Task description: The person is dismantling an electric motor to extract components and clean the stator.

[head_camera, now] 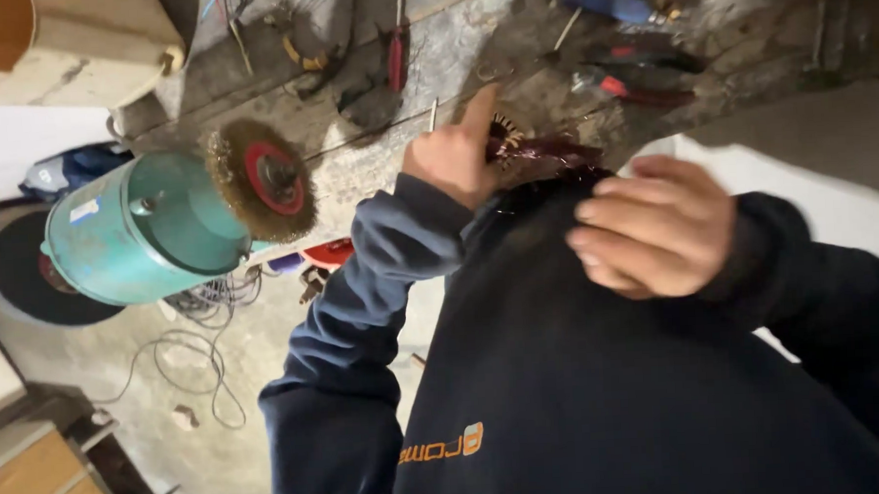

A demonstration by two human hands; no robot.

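Cluttered workbench (pixel 509 36); hands (pixel 556 197) grip dark red part (pixel 544 155), seemingly.

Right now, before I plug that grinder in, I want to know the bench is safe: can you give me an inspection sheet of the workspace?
Surface: worn, stained bench.
Job's things: dark red part with a toothed metal end.
Clutter: screwdriver, pliers, blue-handled tool.
Grips: left hand closed on the part; right hand curled against the dark sweatshirt.
Cables: loose wires on the floor.
Surroundings: teal grinder with wire brush wheel; wooden cabinet.
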